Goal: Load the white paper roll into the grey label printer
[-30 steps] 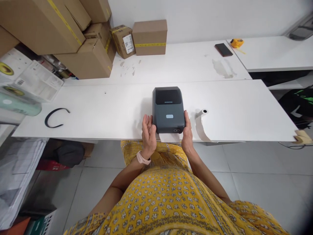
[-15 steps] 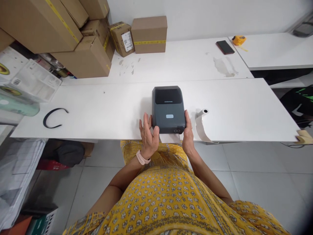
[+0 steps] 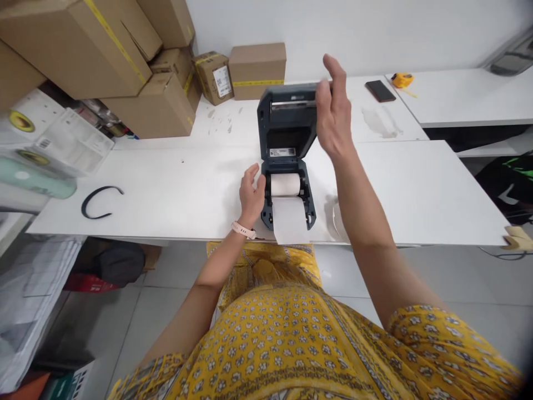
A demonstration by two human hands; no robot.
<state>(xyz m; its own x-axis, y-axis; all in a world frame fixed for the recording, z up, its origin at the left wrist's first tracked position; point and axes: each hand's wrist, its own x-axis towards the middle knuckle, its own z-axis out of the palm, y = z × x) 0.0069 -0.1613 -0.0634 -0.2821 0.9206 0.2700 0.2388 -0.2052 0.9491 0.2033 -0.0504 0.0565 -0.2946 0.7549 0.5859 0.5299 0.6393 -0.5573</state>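
Observation:
A dark label printer (image 3: pixel 311 191) stands on the white table with its lid (image 3: pixel 270 128) raised. Inside its base sits a white paper roll (image 3: pixel 285 184), and a strip of paper (image 3: pixel 290 219) runs from it over the front edge. My right hand (image 3: pixel 334 114) grips the upper right edge of the lid; part of the fingers is hidden behind it. Against the left side of the base rests my left hand (image 3: pixel 251 197), fingers stretched out and thumb near the printer. A loose curled paper strip (image 3: pixel 339 222) lies to the right, partly covered by my right forearm.
Cardboard boxes (image 3: pixel 145 105) are stacked at the back left. A black headband (image 3: pixel 86 203) lies on the left of the table (image 3: pixel 200 194). A phone (image 3: pixel 380 91) and a yellow tape measure (image 3: pixel 402 80) lie at the back right.
The printer's lid has swung up and back, showing the paper roll inside. My right hand has risen with the lid; my left hand stays at the printer's left side.

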